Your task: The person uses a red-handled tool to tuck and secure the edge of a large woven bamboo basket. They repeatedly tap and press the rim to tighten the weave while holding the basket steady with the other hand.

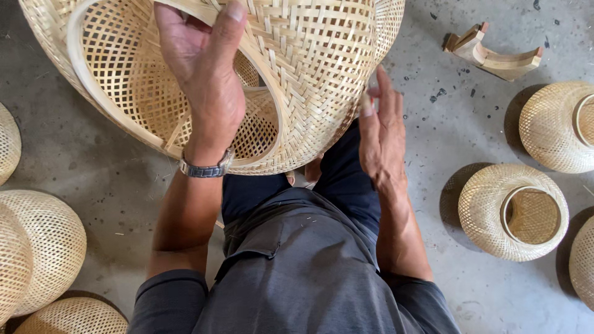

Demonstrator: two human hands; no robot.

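Observation:
A large woven bamboo basket (309, 68) rests tilted over my knees, its round rimmed mouth facing me. My left hand (204, 74), with a metal watch on the wrist, reaches across that mouth and grips the upper rim, thumb over the weave. My right hand (380, 133) lies flat against the basket's right outer wall, fingers straight and close together, pressing the weave. Dark trousers and a grey shirt fill the lower middle of the view.
Round woven bamboo baskets lie on the concrete floor: two at the right (513, 210) (557, 127), several at the left (40, 247). A curved wooden piece (495, 52) lies at the top right.

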